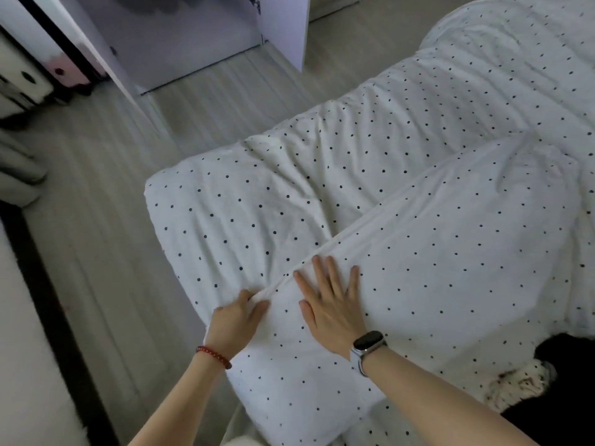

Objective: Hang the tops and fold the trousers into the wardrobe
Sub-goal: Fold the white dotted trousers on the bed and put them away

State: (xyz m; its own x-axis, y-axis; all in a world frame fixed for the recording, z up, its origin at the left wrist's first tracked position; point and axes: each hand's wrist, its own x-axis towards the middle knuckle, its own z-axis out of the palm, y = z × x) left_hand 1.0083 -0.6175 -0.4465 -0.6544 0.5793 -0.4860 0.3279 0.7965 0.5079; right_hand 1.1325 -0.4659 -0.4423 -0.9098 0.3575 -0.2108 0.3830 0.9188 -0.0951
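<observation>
A white duvet with small dark dots [402, 175] covers the bed, and its near part is folded over into a thick layer [450, 259]. My left hand [235, 320] grips the folded edge near the bed's corner, fingers curled into the fabric. Flat on top of the fold, just right of it, lies my right hand [331, 304] with fingers spread. The wardrobe [193, 43] stands at the top left with a door [283, 30] swung open. No tops or trousers can be seen.
Pale wood floor [106, 220] runs between bed and wardrobe. A dark-framed white panel [32, 317] lines the left edge. Something dark with a fluffy cream piece [521, 384] lies at the lower right on the bed.
</observation>
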